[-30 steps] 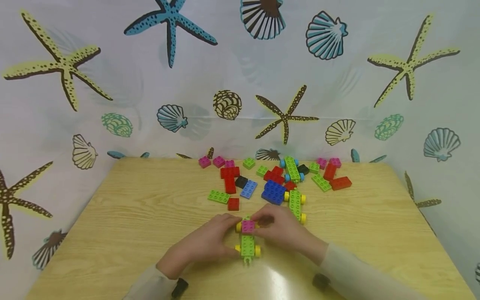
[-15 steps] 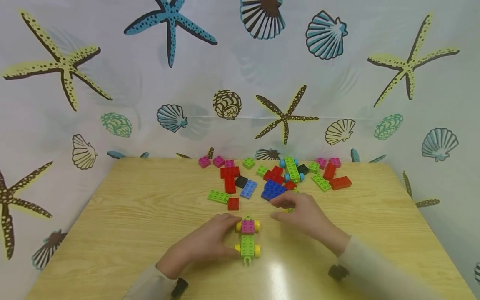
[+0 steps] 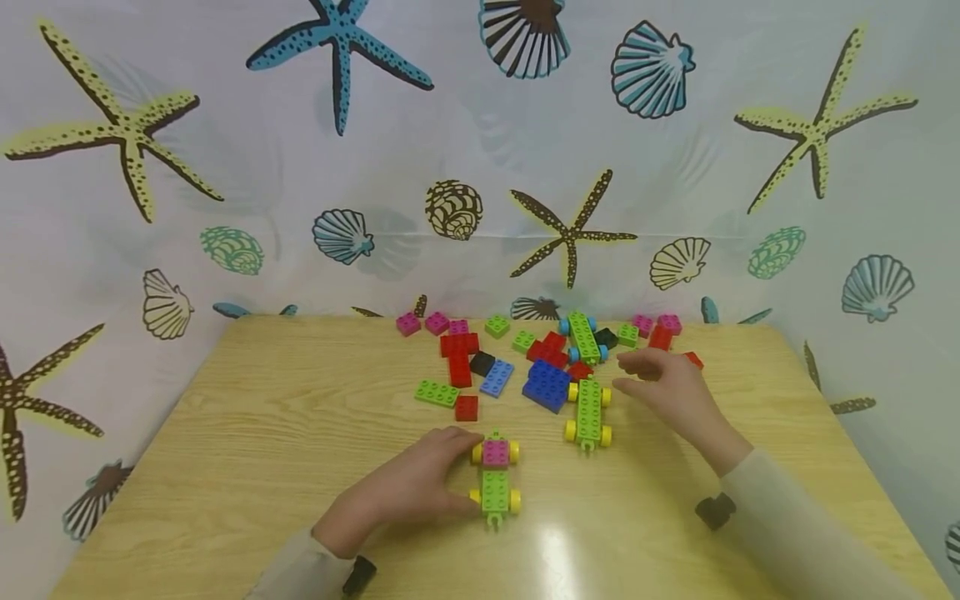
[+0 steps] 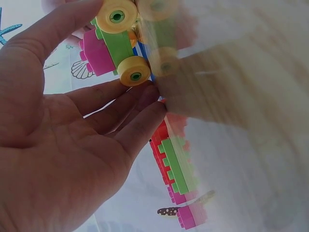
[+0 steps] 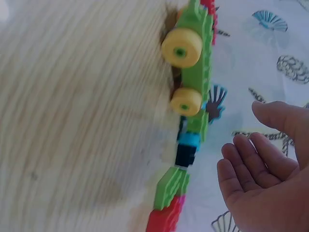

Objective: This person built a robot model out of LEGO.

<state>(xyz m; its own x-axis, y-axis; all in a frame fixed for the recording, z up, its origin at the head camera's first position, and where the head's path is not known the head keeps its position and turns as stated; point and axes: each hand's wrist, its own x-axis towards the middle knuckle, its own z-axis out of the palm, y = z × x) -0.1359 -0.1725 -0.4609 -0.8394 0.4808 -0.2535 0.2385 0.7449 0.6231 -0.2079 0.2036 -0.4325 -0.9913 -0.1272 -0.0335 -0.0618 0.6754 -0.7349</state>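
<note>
A toy car [image 3: 495, 493] with a lime green base, yellow wheels and a pink brick [image 3: 496, 453] on its front end stands on the table. My left hand [image 3: 416, 483] holds it from the left, index finger at the front wheel and thumb at the rear wheel. In the left wrist view, the fingers reach along the yellow wheels [image 4: 134, 71]. My right hand [image 3: 671, 400] is raised, fingers apart and holding nothing, near the lime green brick [image 5: 171, 186] and red brick [image 5: 165, 215] at the right. In the head view it hides that green brick.
A second lime green car base [image 3: 589, 412] with yellow wheels stands just left of my right hand. Behind it is one with blue wheels [image 3: 583, 337]. Several loose bricks, including blue bricks [image 3: 546, 385] and a red brick [image 3: 467, 408], lie toward the back. A patterned curtain [image 3: 480, 150] hangs behind.
My right hand has let go of the pink brick on the car and moved right and away from me, past the second yellow-wheeled base. The left hand has stayed at the car.
</note>
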